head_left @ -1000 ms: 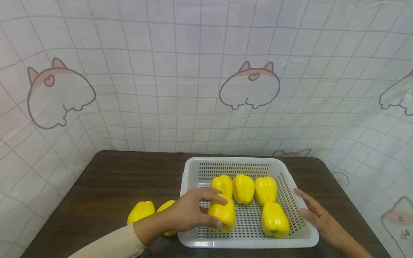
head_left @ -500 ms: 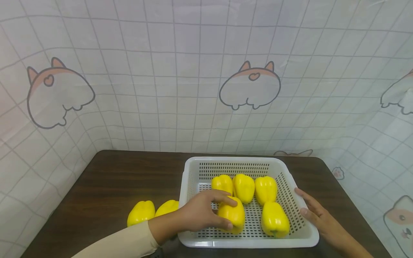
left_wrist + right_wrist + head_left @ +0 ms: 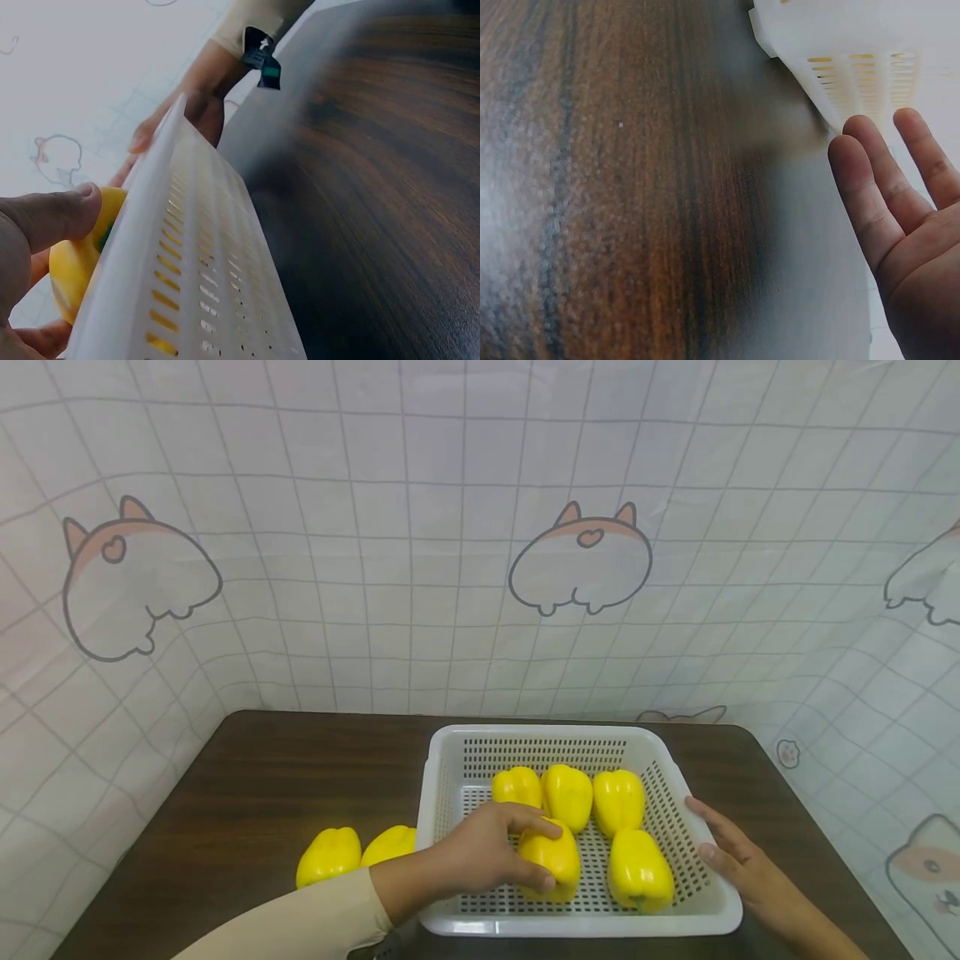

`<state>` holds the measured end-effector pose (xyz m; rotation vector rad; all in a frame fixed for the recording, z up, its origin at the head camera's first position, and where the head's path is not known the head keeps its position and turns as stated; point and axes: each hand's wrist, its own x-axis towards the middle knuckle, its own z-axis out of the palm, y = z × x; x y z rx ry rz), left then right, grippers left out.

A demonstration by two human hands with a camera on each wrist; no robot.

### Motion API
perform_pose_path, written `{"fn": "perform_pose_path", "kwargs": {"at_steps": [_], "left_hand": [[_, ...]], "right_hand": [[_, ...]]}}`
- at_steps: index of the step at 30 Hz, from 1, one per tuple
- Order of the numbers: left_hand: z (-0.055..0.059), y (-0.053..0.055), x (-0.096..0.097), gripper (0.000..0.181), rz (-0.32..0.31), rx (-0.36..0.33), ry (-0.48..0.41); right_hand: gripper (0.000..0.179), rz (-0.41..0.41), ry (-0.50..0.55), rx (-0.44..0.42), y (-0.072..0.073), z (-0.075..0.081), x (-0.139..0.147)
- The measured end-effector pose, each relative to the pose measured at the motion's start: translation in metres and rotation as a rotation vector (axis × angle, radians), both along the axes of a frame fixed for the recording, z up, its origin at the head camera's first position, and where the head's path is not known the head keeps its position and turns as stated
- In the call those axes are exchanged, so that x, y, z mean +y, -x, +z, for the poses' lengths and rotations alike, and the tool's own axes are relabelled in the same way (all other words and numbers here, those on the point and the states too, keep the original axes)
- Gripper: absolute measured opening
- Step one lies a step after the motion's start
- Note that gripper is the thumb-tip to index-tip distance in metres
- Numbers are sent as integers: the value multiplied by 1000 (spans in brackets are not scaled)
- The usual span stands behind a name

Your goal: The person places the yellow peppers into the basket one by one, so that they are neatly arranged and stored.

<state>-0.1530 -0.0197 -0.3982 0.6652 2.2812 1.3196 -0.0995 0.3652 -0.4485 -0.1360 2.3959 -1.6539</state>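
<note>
My left hand [image 3: 491, 852] reaches over the near left side of a white slotted basket [image 3: 660, 743] and grips a yellow bell pepper [image 3: 558, 860], thumb on the near side and fingers on the far side. The left wrist view shows that same bell pepper [image 3: 71, 274] beyond the basket's rim. Inside the basket, three more yellow peppers line the back, with another yellow pepper [image 3: 640, 870] at the front right. My right hand [image 3: 750, 877] is at the basket's right side; in the right wrist view its fingers [image 3: 870, 202] are extended beside the slotted wall.
Two yellow peppers, one at the far left [image 3: 328, 856] and one partly behind my left arm [image 3: 390, 843], lie on the dark wooden table [image 3: 300, 768] left of the basket. A patterned white cloth [image 3: 360, 568] hangs behind and around the table.
Inside the basket, my left hand has shifted to the right with the pepper, away from the left wall. My right hand and the basket stay about where they were.
</note>
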Motion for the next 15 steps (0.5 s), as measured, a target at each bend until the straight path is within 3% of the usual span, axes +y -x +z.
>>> {"fn": "perform_pose_path", "kwargs": {"at_steps": [10,15], "left_hand": [[-5,1,15,47,28,-42,22],[-5,1,23,47,21,-21,44]], "right_hand": [[64,-11,19,2,0,-1,-1],[64,-5,16,6,0,-2,-1]]}}
